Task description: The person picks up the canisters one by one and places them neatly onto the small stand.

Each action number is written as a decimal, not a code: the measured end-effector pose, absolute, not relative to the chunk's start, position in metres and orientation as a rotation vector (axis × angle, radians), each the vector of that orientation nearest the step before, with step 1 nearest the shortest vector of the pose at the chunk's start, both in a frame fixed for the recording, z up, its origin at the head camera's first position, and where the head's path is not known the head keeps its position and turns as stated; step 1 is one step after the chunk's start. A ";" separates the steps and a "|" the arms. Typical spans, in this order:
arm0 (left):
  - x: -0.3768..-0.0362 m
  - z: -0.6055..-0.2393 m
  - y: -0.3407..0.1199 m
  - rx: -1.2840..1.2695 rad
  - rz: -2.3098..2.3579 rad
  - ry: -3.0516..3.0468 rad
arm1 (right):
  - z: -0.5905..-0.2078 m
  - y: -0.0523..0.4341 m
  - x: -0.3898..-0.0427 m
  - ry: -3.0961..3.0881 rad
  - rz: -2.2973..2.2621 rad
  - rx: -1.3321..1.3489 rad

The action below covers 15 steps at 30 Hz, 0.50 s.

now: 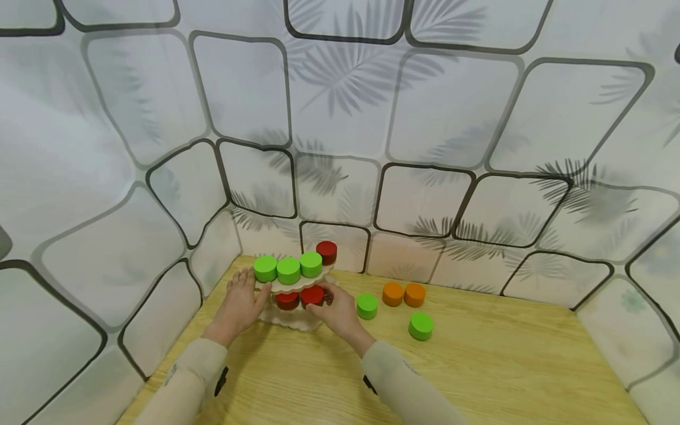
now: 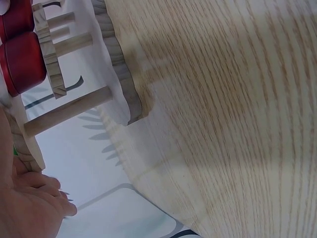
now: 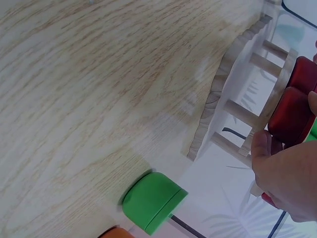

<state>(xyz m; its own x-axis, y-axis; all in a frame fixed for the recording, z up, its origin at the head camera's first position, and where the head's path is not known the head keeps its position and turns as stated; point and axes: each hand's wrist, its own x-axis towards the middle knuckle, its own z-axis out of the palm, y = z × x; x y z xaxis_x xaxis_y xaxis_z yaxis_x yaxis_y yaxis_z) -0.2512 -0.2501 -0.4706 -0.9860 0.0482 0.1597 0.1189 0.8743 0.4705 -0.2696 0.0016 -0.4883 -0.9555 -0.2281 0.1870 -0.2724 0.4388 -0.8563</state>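
Observation:
A small wooden tiered stand (image 1: 289,320) with scalloped edges stands at the table's back left. My left hand (image 1: 240,301) grips the left end of its top tier, fingers at the far side and thumb at the front. On the lower shelf, two red round tins (image 2: 25,62) sit side by side. My right hand (image 1: 338,310) pinches the right-hand red tin (image 3: 291,115), thumb on its front and fingers by its right side. Three green round tins (image 1: 288,270) stand in a row on the top tier, with a dark red tin (image 1: 326,252) behind them at the right.
To the right of the stand on the wooden table (image 1: 478,366) are a green tin (image 1: 367,306), two orange tins (image 1: 404,294) and another green tin (image 1: 421,326) nearer the front. Patterned curtain-like walls (image 1: 340,195) close in the back and left sides.

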 end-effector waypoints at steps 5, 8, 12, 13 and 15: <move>-0.251 -0.471 -0.249 -0.121 -0.757 -2.896 | -0.488 -0.001 -0.270 -2.628 1.624 0.391; -0.251 -0.470 -0.249 -0.120 -0.757 -2.906 | -0.488 -0.003 -0.269 -2.629 1.642 0.355; -0.251 -0.471 -0.250 -0.122 -0.740 -2.911 | -0.487 -0.005 -0.269 -2.619 1.661 0.332; -0.252 -0.471 -0.250 -0.121 -0.739 -2.910 | -0.487 -0.006 -0.269 -2.617 1.662 0.332; -0.252 -0.472 -0.250 -0.120 -0.739 -2.908 | -0.487 -0.006 -0.269 -2.613 1.667 0.331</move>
<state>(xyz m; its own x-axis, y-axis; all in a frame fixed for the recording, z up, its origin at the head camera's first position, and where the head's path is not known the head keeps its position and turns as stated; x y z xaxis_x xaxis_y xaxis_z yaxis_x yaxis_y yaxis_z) -0.2516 -0.2503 -0.4715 -0.9872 0.0433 0.1536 0.1114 0.8764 0.4686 -0.2689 -0.0063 -0.4867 -0.9771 -0.1650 0.1343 -0.1913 0.4054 -0.8939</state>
